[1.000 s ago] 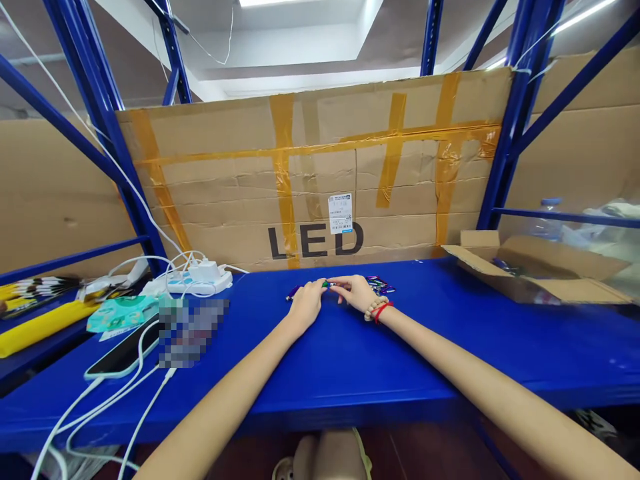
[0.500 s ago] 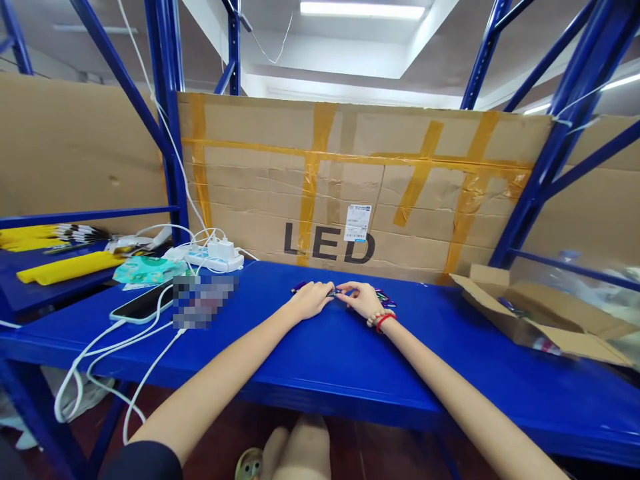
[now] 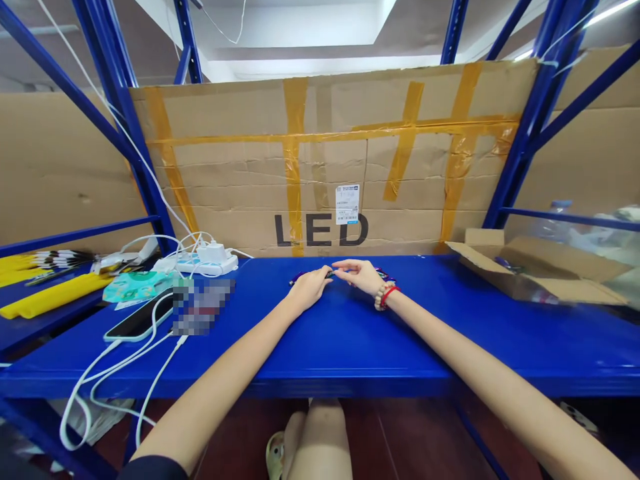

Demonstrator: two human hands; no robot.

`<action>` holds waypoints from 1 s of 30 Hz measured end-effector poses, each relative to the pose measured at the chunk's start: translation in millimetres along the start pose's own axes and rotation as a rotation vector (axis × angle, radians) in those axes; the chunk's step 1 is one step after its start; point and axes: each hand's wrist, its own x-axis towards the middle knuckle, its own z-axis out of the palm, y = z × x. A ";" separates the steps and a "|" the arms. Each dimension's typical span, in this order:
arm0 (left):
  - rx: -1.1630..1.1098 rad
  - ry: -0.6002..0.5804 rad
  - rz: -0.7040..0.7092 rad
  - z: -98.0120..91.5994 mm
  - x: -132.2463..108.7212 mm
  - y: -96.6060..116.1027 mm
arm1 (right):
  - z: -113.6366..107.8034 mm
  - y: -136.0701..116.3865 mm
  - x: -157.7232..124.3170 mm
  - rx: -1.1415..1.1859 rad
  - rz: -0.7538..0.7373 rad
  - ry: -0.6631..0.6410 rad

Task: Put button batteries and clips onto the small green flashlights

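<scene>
Both my hands rest far out on the blue shelf (image 3: 350, 340), fingertips meeting. My left hand (image 3: 309, 291) is closed in a pinch on a small dark pen-like item (image 3: 329, 274). My right hand (image 3: 361, 275), with a bead bracelet and red cord at the wrist, pinches the same item from the other side. A purple piece (image 3: 296, 277) lies just left of my left hand. Several small purple and blue pieces (image 3: 386, 275) lie behind my right hand, partly hidden by it.
A taped cardboard sheet marked LED (image 3: 325, 167) stands at the back. An open cardboard box (image 3: 540, 270) sits right. At left are a phone (image 3: 137, 320) on white cables (image 3: 110, 373), a power strip (image 3: 200, 261), a teal packet (image 3: 133, 287) and yellow items (image 3: 45, 297).
The view swung left, then back and slightly up. My hands stayed together on the small item; my right fingers have lifted a little.
</scene>
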 end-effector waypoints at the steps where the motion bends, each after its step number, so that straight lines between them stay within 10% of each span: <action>1: -0.008 -0.002 0.013 0.4 0.3 0.1 | -2.1 0.0 -0.7 0.048 0.048 -0.024; 23: 0.126 0.068 0.215 5.1 0.5 2.8 | -12.4 -8.5 -8.3 0.418 0.495 -0.202; 30: 0.040 0.045 0.062 10.1 2.3 0.8 | -11.6 -11.8 -3.6 0.053 0.144 -0.005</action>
